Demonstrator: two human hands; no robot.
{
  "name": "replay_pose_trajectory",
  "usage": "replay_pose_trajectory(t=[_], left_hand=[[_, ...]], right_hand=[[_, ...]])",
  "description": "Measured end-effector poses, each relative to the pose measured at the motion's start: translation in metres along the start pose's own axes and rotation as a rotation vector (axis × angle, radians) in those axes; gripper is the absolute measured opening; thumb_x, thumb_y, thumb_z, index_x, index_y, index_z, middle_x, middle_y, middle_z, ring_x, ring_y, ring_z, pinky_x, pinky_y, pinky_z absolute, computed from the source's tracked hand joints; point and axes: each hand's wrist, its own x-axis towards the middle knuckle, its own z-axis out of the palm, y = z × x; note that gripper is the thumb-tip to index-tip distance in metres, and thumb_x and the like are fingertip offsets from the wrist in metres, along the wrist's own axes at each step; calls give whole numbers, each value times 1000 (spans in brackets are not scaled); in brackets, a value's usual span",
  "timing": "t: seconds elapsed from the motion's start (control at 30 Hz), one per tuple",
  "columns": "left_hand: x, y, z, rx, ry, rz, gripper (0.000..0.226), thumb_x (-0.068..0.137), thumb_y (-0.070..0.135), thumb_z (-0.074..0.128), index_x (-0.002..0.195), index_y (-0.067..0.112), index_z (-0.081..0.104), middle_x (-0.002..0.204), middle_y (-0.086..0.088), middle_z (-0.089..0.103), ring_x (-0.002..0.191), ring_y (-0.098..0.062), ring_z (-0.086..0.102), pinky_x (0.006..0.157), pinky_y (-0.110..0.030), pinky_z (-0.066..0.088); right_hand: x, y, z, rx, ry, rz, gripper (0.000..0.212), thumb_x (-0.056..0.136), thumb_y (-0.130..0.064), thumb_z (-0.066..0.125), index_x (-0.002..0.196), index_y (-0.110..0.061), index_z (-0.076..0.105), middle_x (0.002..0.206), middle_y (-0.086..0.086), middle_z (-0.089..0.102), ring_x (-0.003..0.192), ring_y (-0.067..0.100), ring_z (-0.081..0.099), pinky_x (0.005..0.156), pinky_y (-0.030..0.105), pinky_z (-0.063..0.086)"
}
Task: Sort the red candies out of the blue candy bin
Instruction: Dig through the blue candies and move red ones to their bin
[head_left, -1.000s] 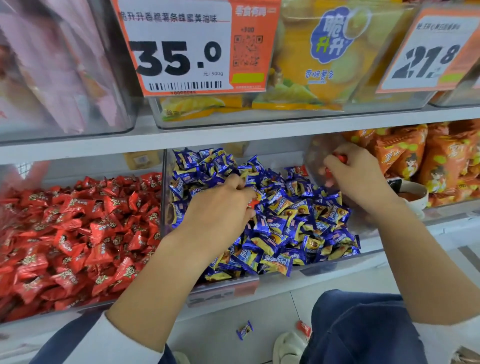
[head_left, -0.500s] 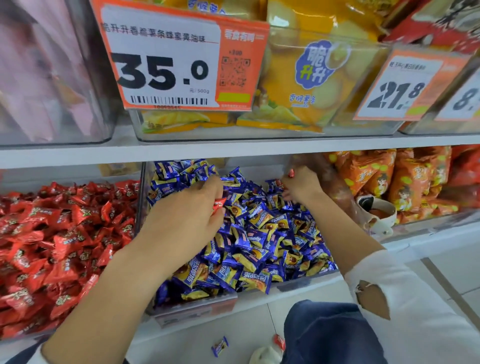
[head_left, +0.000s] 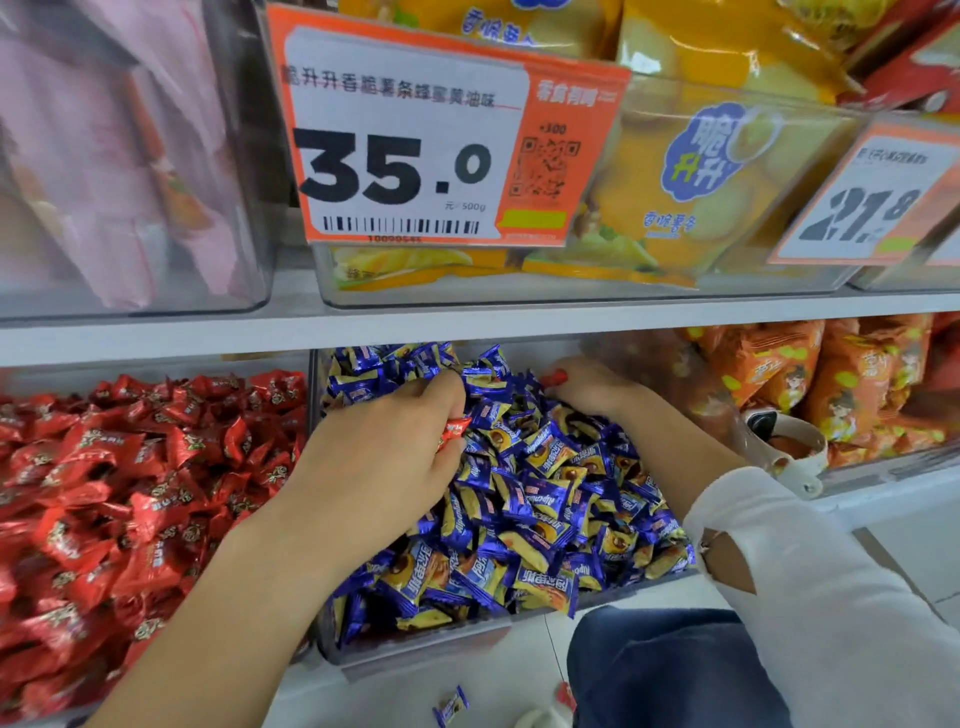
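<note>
A clear bin (head_left: 415, 652) on the lower shelf is heaped with blue-wrapped candies (head_left: 540, 499). My left hand (head_left: 384, 462) lies on the left of the heap and grips a red candy (head_left: 454, 428) that shows between its curled fingers. My right hand (head_left: 587, 387) reaches into the back of the heap, and a second red candy (head_left: 555, 375) peeks out at its fingertips. To the left stands a bin full of red candies (head_left: 130, 493).
The shelf above (head_left: 467, 317) hangs low over both hands, with an orange price sign (head_left: 441, 135). Orange snack bags (head_left: 841, 384) and a white scoop (head_left: 795, 447) sit to the right. A blue candy (head_left: 451, 706) lies on the floor.
The camera has moved closer and tilted up. My right hand has moved left from the right wall into the back of the blue heap. My left hand stays on the heap with its red candy.
</note>
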Motion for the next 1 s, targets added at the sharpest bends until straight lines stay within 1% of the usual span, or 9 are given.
replay_pose_trajectory(t=[0.1,0.17,0.27,0.33,0.43,0.63,0.83,0.93,1.0], left_hand=[[-1,-2,-2,-4,0,-16,17,95,42,42,104,32,31,99,12,53,69,-12,50,51,-26,33],[-1,-3,-3,-5,3,-21,17,94,43,42,102,33,31,98,13,53,65,-11,45,48,-22,29],[-2,-3,-2,-6,-1,-16,16,95,42,42,102,32,31,96,12,53,57,-6,42,46,-20,27],[-2,-2,0,-2,-6,-16,16,95,42,41,101,32,30,96,13,52,56,-6,40,46,-20,27],[-1,-2,1,4,-1,-14,16,96,42,41,101,33,30,97,13,52,56,-7,40,45,-18,26],[4,-3,5,8,34,-57,17,94,39,44,109,32,38,88,13,50,50,-4,39,43,-18,25],[9,2,4,-15,72,-82,23,94,37,41,116,33,47,110,11,54,64,-16,48,56,-28,42],[8,4,4,-3,74,-90,23,95,37,40,116,31,47,110,10,52,68,-17,51,56,-28,41],[10,5,5,38,68,-101,25,96,36,38,119,30,46,111,10,50,74,-17,56,56,-27,38]], right_hand=[[-8,-7,-6,203,145,-93,19,91,-26,57,77,-14,58,77,4,60,79,22,61,69,31,42],[-13,-13,-9,132,206,-124,30,88,-39,61,68,-17,55,68,0,57,67,15,57,64,28,40],[-15,-18,-5,-135,127,-147,26,88,-39,60,101,-18,68,103,3,66,96,21,61,77,28,45],[-16,-17,0,-267,48,-167,35,90,-29,58,125,-24,60,129,3,58,114,24,55,88,29,43],[-15,-16,0,-350,0,-132,44,93,-28,56,136,-30,48,141,2,48,123,25,50,93,31,43],[-13,-8,8,-327,109,-85,24,92,-32,55,114,-24,64,118,6,64,106,26,59,79,30,47],[-13,1,5,4,297,-75,18,90,-27,57,98,-12,63,105,13,64,96,29,61,73,28,42],[-16,-1,-1,47,259,-112,16,86,-23,64,95,-11,63,102,10,66,96,27,61,70,25,40],[-19,-5,0,-23,179,-151,21,85,-21,65,105,-15,65,112,8,64,104,26,59,77,26,43]])
